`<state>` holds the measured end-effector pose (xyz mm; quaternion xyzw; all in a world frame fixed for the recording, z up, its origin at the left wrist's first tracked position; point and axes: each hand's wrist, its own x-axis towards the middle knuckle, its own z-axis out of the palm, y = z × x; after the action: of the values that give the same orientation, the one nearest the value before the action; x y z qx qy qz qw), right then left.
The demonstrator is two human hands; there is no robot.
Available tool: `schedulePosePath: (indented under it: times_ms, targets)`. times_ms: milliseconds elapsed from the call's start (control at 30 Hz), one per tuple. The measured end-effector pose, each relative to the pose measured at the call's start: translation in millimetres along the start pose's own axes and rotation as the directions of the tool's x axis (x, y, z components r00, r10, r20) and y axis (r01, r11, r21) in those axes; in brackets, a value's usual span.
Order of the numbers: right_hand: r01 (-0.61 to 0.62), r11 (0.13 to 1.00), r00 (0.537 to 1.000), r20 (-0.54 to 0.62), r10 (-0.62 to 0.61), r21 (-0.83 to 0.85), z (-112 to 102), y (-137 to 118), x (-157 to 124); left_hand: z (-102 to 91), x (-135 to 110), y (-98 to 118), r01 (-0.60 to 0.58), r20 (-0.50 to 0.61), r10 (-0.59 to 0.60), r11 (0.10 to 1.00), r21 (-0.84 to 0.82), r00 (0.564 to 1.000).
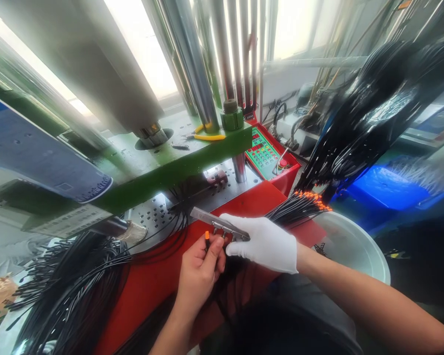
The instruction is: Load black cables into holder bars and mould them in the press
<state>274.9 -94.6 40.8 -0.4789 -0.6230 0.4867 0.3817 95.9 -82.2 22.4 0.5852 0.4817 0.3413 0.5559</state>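
Note:
My bare left hand (200,268) is closed, pinching a black cable whose orange tip (207,235) sticks up above the fingers. A white glove covers my right hand (262,241), which grips a flat metal bar (214,219) with small pegs along its lower side. The bar slants up to the left over my left hand, and its pegs come close to my left fingertips. Whether those fingertips touch a peg I cannot tell. Black cables hang below both hands, partly hidden in shadow.
A green press plate (177,167) carries yellow-handled pliers (209,137). Behind it stands a red control box (274,153). Black cable bundles lie at left (77,291) and hang at right (355,108). Orange-tipped cables (299,204) rest above a white tub (370,241); a blue bin (388,187) is beyond.

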Motion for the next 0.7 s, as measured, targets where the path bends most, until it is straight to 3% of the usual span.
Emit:
schedulePosePath:
  times_ms: [100,200,367,700]
  targets:
    - [0.009,0.999,0.997,0.080,-0.012,0.037,-7.5,-0.8,1.1,-5.8,2.0,-0.6,-0.023,0.083,0.015,0.995,0.099,0.996]
    - [-0.081,0.996,0.984,0.165,0.074,0.033,-15.6,1.7,3.5,-12.2,2.2,-2.2,-0.002,0.093,-0.008,0.994,0.105,0.996]
    - [-0.068,0.997,0.997,0.044,0.069,-0.023,-21.1,1.0,4.4,-14.5,-1.1,-3.4,-0.024,0.027,0.024,1.000,-0.020,0.999]
    - [-0.008,1.000,0.995,0.104,0.006,0.013,-16.6,-7.5,5.0,-18.0,-2.9,-11.9,-0.068,0.059,0.063,0.994,0.089,0.996]
